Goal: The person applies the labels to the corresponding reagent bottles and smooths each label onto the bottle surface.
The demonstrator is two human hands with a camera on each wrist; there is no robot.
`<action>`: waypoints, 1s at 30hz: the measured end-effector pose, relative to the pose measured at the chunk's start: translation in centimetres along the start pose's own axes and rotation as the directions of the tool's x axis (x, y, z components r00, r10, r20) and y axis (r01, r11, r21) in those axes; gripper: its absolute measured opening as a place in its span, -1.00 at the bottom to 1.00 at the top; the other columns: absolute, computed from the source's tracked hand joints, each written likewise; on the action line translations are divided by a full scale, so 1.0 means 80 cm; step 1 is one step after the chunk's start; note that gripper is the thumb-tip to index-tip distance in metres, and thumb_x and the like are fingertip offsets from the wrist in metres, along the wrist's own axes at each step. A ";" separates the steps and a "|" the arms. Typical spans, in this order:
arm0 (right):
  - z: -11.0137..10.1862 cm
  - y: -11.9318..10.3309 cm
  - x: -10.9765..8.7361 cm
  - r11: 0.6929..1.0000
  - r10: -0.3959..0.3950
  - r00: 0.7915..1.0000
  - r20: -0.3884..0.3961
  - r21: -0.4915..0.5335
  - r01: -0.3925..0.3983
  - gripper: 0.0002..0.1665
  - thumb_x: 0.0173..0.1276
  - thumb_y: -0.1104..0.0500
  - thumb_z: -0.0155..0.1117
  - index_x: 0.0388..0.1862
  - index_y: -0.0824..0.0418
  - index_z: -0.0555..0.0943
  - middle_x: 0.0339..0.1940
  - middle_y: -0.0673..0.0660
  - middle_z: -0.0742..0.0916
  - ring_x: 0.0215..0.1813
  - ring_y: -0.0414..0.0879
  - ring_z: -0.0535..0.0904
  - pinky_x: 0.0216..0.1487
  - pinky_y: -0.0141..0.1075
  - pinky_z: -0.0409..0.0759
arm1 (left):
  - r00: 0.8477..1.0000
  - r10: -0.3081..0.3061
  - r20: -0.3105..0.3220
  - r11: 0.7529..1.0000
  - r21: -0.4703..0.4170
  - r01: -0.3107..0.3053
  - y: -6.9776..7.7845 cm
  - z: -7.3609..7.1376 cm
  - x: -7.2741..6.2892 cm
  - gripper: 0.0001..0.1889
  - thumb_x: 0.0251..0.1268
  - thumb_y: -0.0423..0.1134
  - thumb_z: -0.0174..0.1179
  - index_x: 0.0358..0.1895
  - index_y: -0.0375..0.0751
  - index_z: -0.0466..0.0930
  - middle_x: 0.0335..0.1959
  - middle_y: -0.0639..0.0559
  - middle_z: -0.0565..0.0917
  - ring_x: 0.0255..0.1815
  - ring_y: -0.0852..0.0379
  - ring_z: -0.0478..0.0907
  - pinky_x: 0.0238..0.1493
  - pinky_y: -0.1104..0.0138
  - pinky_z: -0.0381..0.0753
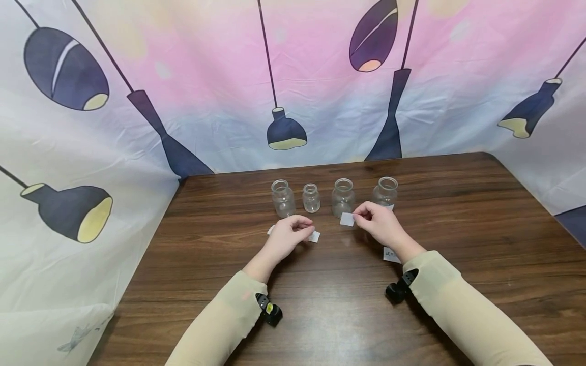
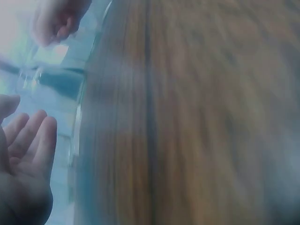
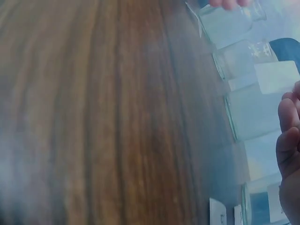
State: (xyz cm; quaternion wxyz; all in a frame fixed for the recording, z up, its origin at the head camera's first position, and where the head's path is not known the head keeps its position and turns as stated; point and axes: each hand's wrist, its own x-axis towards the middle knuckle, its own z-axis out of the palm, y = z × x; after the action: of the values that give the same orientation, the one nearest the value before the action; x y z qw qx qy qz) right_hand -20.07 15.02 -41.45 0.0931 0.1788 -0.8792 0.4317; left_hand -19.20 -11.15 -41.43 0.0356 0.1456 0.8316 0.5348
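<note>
My right hand [image 1: 379,223] pinches a small white card [image 1: 347,219] between thumb and fingertips, in front of a clear glass jar [image 1: 343,195]. In the right wrist view the card [image 3: 276,77] overlaps the jars behind it. Close over the table, my left hand [image 1: 288,236] has its thumb apart from its loosely bent fingers. A white card [image 1: 314,237] shows by those fingertips, and another card [image 1: 271,230] is partly hidden behind the hand. The left wrist view shows nothing between the left fingers [image 2: 47,140]. A white label shows on the rightmost jar [image 1: 386,190], partly hidden by the right hand.
A large jar [image 1: 283,198] and a smaller jar [image 1: 311,198] stand farther left in the row. Near the right wrist lies a card with handwriting [image 1: 390,254], partly covered. The brown wooden table [image 1: 206,295] ends at a lamp-patterned cloth [image 1: 229,127].
</note>
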 end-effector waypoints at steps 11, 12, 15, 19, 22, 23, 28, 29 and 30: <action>0.009 -0.006 0.005 0.997 -0.077 0.997 -0.016 -0.028 0.076 -0.95 0.30 0.25 0.23 -0.34 0.18 0.63 -0.47 -0.02 0.65 -0.44 -0.17 0.46 -0.39 -0.29 0.46 | 0.988 0.001 0.152 0.997 -0.075 0.010 0.024 0.033 0.019 -0.71 0.28 -0.23 0.18 -0.02 -0.33 0.62 -0.24 -0.13 0.71 -0.29 -0.01 0.67 -0.28 0.27 0.63; 0.010 -0.006 0.005 0.996 -0.085 0.996 -0.015 -0.031 0.084 -0.96 0.29 0.24 0.24 -0.34 0.18 0.63 -0.46 -0.03 0.66 -0.44 -0.18 0.47 -0.39 -0.28 0.46 | 0.988 0.001 0.157 0.998 -0.063 0.009 0.025 0.035 0.020 -0.71 0.28 -0.21 0.18 -0.02 -0.29 0.62 -0.26 -0.11 0.72 -0.32 0.01 0.67 -0.29 0.29 0.62; 0.011 -0.007 0.004 0.995 -0.095 0.995 -0.008 -0.032 0.095 -0.96 0.28 0.23 0.25 -0.32 0.17 0.64 -0.45 -0.03 0.66 -0.42 -0.17 0.48 -0.37 -0.27 0.48 | 0.986 0.006 0.166 0.999 -0.052 0.003 0.027 0.041 0.023 -0.70 0.28 -0.21 0.18 0.03 -0.26 0.61 -0.20 -0.06 0.71 -0.34 0.05 0.68 -0.28 0.35 0.60; 0.012 -0.008 0.003 0.993 -0.113 0.994 0.006 -0.031 0.113 -0.94 0.26 0.23 0.27 -0.30 0.15 0.65 -0.38 -0.03 0.67 -0.35 -0.17 0.51 -0.30 -0.24 0.50 | 0.988 0.020 0.155 0.997 -0.072 -0.009 0.028 0.047 0.028 -0.68 0.30 -0.25 0.15 0.07 -0.29 0.57 -0.08 -0.06 0.67 -0.31 0.01 0.67 -0.25 0.37 0.60; 0.014 -0.009 0.003 0.987 -0.159 0.987 0.017 -0.016 0.159 -0.93 0.23 0.24 0.29 -0.30 0.14 0.67 -0.34 -0.03 0.66 -0.31 -0.17 0.52 -0.27 -0.25 0.52 | 0.990 0.021 0.140 0.991 -0.133 -0.002 0.029 0.050 0.030 -0.70 0.31 -0.29 0.14 0.04 -0.34 0.56 -0.08 -0.12 0.67 -0.25 -0.07 0.66 -0.23 0.33 0.62; 0.015 -0.008 0.003 0.983 -0.180 0.983 0.021 -0.010 0.181 -0.92 0.22 0.24 0.30 -0.30 0.13 0.67 -0.32 -0.03 0.66 -0.30 -0.17 0.53 -0.26 -0.26 0.52 | 0.991 0.019 0.134 0.987 -0.158 0.003 0.029 0.050 0.031 -0.72 0.30 -0.31 0.14 0.02 -0.36 0.56 -0.10 -0.14 0.67 -0.25 -0.09 0.66 -0.23 0.31 0.62; 0.016 -0.006 0.003 0.965 -0.260 0.964 0.045 0.033 0.259 -0.88 0.18 0.27 0.34 -0.29 0.09 0.68 -0.22 -0.02 0.64 -0.23 -0.20 0.53 -0.27 -0.32 0.54 | 0.995 0.013 0.103 0.972 -0.235 0.011 0.030 0.055 0.034 -0.77 0.31 -0.33 0.13 -0.07 -0.42 0.56 -0.19 -0.19 0.66 -0.26 -0.11 0.66 -0.22 0.27 0.63; 0.016 -0.005 0.003 0.964 -0.266 0.963 0.050 0.038 0.265 -0.87 0.18 0.27 0.35 -0.29 0.09 0.68 -0.20 -0.02 0.64 -0.22 -0.20 0.52 -0.27 -0.33 0.53 | 0.995 0.010 0.100 0.972 -0.235 0.013 0.030 0.056 0.035 -0.78 0.31 -0.32 0.13 -0.08 -0.42 0.56 -0.19 -0.19 0.66 -0.27 -0.11 0.66 -0.23 0.27 0.63; 0.016 -0.005 0.002 0.963 -0.267 0.962 0.054 0.040 0.265 -0.87 0.17 0.27 0.35 -0.29 0.09 0.68 -0.19 -0.03 0.63 -0.22 -0.21 0.52 -0.27 -0.34 0.54 | 0.995 0.007 0.097 0.972 -0.232 0.016 0.029 0.057 0.036 -0.78 0.31 -0.32 0.13 -0.10 -0.42 0.56 -0.20 -0.18 0.66 -0.27 -0.10 0.65 -0.23 0.27 0.63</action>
State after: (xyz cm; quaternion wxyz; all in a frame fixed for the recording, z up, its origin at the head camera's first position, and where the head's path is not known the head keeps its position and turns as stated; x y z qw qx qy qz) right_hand -20.08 13.76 -41.86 0.1213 0.3095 -0.8424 0.4241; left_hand -20.48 -5.39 -40.99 0.0943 0.1644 0.7607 0.6208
